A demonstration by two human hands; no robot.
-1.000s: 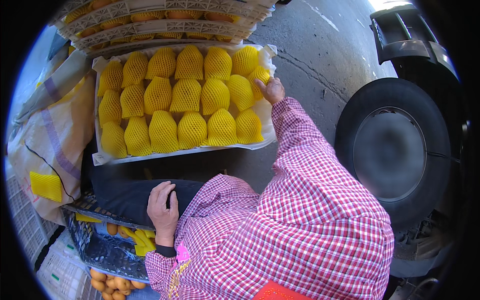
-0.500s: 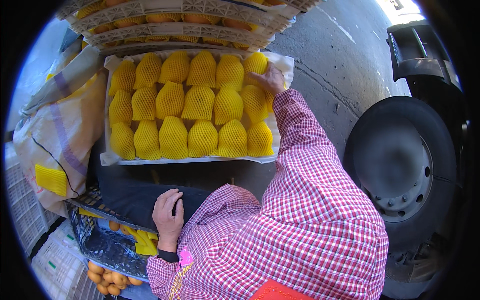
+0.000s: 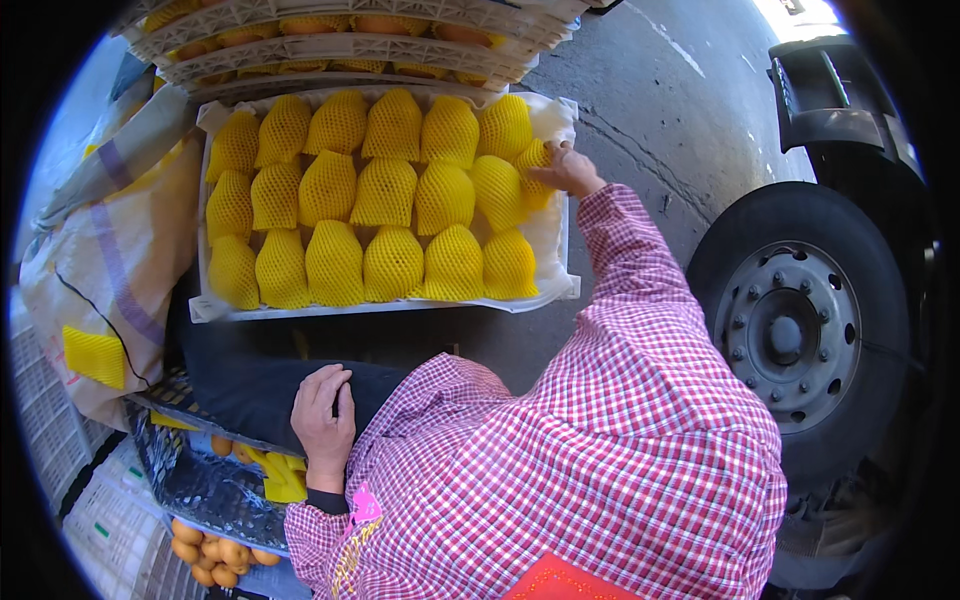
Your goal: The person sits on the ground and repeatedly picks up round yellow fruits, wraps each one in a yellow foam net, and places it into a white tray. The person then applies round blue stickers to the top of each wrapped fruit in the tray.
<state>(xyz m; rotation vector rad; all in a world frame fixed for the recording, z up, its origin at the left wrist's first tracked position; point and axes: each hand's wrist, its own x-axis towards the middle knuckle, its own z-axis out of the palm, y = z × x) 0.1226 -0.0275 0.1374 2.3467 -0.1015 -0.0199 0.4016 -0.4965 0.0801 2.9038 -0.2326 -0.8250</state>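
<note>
A white lined crate [image 3: 400, 306] holds rows of fruit in yellow foam nets [image 3: 385, 192]. At its right side, my right hand [image 3: 572, 172] grips a netted fruit [image 3: 536, 172], thumb and fingers closed on it. That fruit sits tilted against the ends of the top and middle rows. White liner shows bare along the crate's right edge. My left hand [image 3: 323, 412] rests on my dark trouser leg [image 3: 250, 385], fingers loosely extended and holding nothing.
Stacked crates [image 3: 330, 55] of netted fruit stand behind. At left are a white woven sack [image 3: 120, 250] and a yellow foam net [image 3: 93, 356]. Lower left, a dark crate [image 3: 205, 490] stands near loose orange fruit [image 3: 215, 553]. A truck wheel [image 3: 790, 340] is at right.
My right hand has moved right and slightly down from the top-row end fruit to the tilted one. The crate appears shifted slightly left in view. My left hand stays on my leg.
</note>
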